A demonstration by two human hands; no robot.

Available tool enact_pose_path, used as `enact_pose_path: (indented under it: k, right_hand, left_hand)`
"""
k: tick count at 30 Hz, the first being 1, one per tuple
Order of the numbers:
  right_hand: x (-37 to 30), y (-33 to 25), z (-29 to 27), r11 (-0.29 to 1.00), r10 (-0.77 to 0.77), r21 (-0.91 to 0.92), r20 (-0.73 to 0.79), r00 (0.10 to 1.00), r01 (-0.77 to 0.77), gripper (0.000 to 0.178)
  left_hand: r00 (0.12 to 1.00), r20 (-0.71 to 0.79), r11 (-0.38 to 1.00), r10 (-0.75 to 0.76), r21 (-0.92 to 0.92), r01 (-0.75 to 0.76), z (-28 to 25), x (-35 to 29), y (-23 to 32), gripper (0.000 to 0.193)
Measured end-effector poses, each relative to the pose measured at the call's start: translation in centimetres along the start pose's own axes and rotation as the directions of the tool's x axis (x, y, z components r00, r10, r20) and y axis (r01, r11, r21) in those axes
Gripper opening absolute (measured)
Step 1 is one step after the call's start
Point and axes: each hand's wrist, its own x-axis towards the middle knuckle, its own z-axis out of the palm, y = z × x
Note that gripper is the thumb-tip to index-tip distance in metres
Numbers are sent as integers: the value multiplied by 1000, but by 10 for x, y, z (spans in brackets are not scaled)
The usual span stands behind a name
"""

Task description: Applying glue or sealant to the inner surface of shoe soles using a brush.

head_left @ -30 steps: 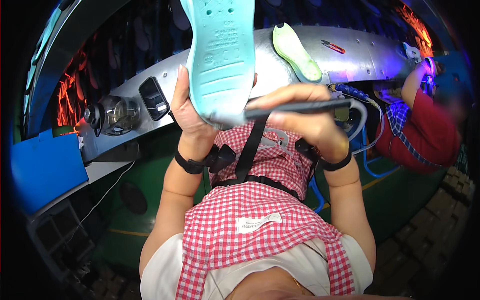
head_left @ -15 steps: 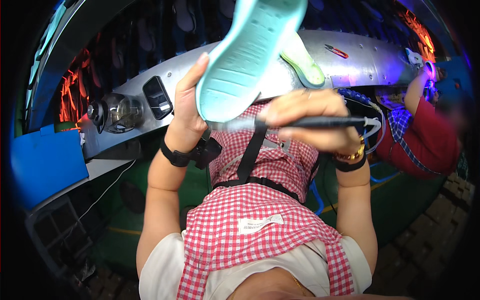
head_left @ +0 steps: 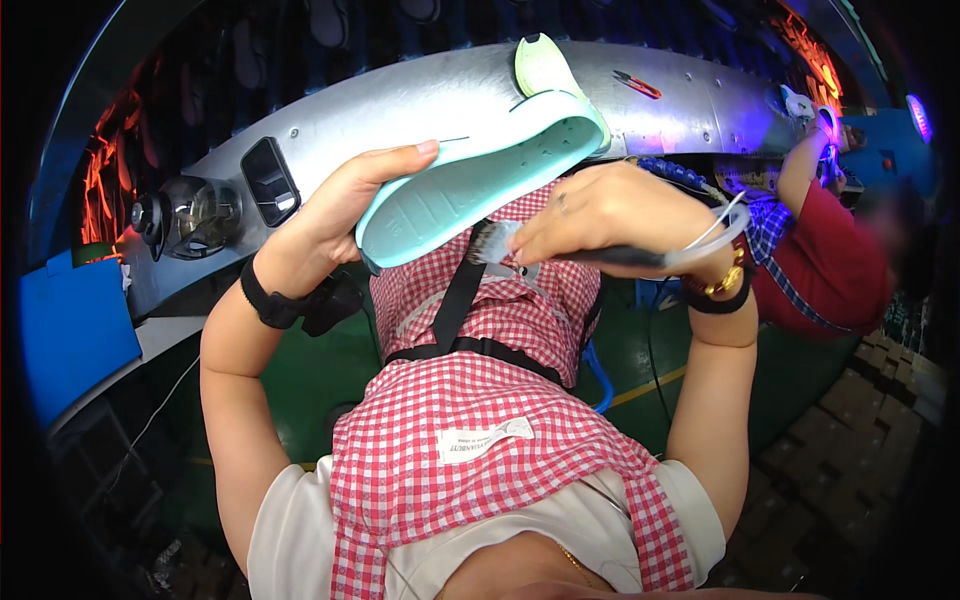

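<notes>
My left hand (head_left: 322,208) is closed on the heel end of a light teal shoe sole (head_left: 450,205). The sole is tilted, its hollow, ridged inner side facing me, with the toe end pointing up and right. In my right hand (head_left: 625,215), shut as well, is a dark-handled brush (head_left: 492,243) with a pale tube (head_left: 722,238) curving from its back end. Its bristles are just below the sole's lower edge; whether they touch it I cannot tell. Beyond the toe end, a yellow-green sole (head_left: 543,70) lies on the metal bench.
A curved metal bench (head_left: 380,110) runs along the far side. On it are a phone-like black device (head_left: 270,182), a clear jar with a dark top (head_left: 195,218) and red-handled snips (head_left: 637,84). At right sits a co-worker in a red shirt (head_left: 825,270). A blue panel (head_left: 75,320) stands at left.
The teal sole has come lower and tipped over, from steeply upright to more sideways. The brush has moved from the sole's heel edge toward the right, and its blurred bristles now show more plainly.
</notes>
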Motion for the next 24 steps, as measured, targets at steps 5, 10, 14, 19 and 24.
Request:
enact_pose_path:
  k: [5,10,14,19,24]
  right_hand:
    - [-7,17,-9,994,24,112,-119,993,-10,23]
    - [-5,5,2,852,324,495,-237,916,-173,27]
    - [9,21,18,847,388,527,-518,762,-73,19]
    - [16,53,22,845,534,498,-796,286,-195,19]
    - [13,30,33,759,557,650,-676,482,34,18]
  left_hand:
    - [996,-46,997,78,25,-77,-5,-6,4,36]
    - [998,-43,980,54,-187,-61,-3,4,-3,39]
    - [994,43,911,103,-406,-77,-14,20,-25,46]
    - [992,32,857,125,-506,-91,-22,27,-33,44]
    - [964,-52,891,260,-372,-260,-2,8,-5,44]
